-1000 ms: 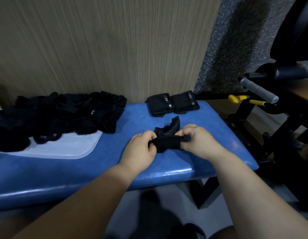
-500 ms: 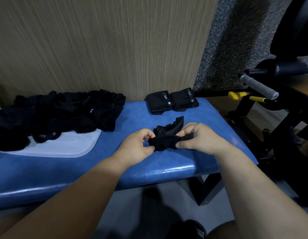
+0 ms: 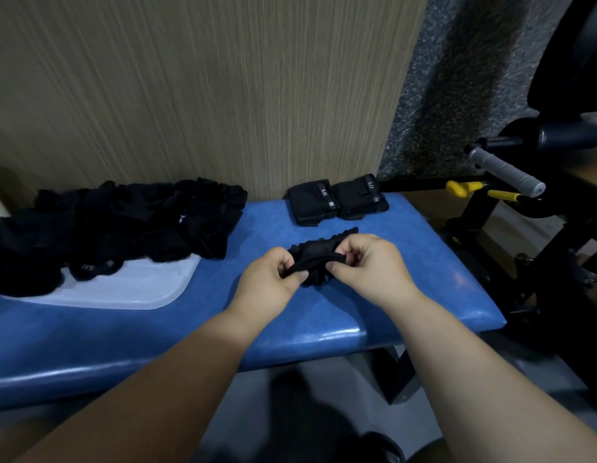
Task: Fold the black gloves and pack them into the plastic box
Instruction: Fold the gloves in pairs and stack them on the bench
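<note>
Glove [image 3: 318, 259], black, one: crumpled, held over the bench [image 3: 407, 262] near its middle, between both hands.
Left hand [image 3: 268, 279]: fingers curled, pinching the glove's left end.
Right hand [image 3: 367, 265]: fingers curled, pinching its right end.
Box [image 3: 133, 290], white plastic, one: lay at left on the bench. Its far part bore a pile [image 3: 123, 225] of loose black gloves, which spilled past its right edge; their number could not be counted.
Folded gloves, two: left folded glove [image 3: 312, 202] and right folded glove [image 3: 360, 197] lay side by side, touching, at the bench's far edge by the wall [image 3: 223, 95].
Handle [image 3: 505, 172], grey, one: far right, off the bench.
</note>
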